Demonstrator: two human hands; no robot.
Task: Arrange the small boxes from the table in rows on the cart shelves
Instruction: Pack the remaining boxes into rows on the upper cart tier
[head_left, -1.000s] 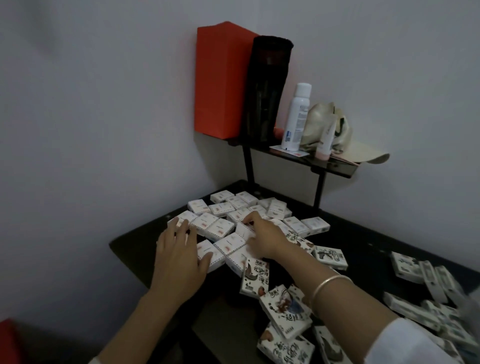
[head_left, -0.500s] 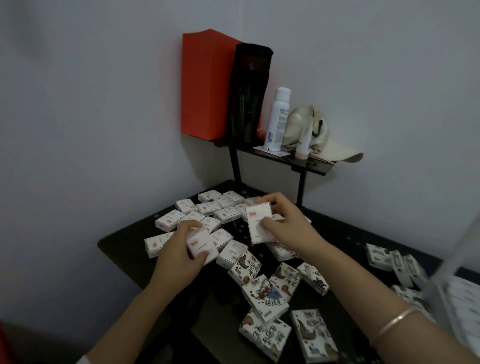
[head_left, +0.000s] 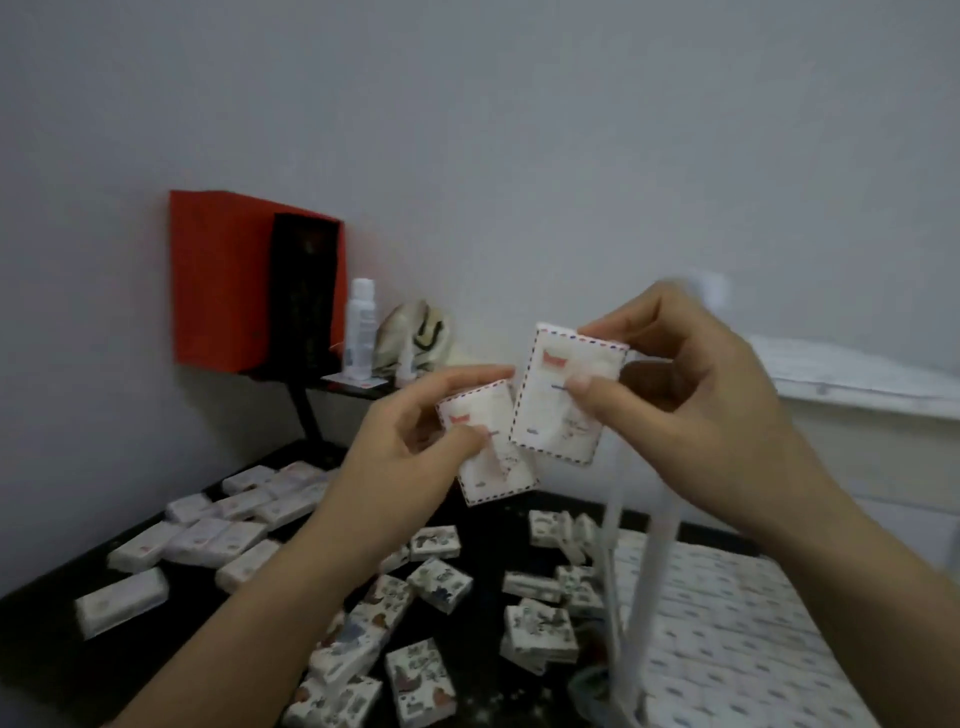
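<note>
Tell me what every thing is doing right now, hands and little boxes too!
left hand, holding a small box in the air
right hand, pinching a second small box
loose boxes, lying scattered on the table
cart, rows of boxes on its lower shelf
spray bottle, standing upright
red bag, standing upright

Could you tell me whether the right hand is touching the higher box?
Touching: the head view shows the right hand pinching the higher box, thumb on its front face.
</note>
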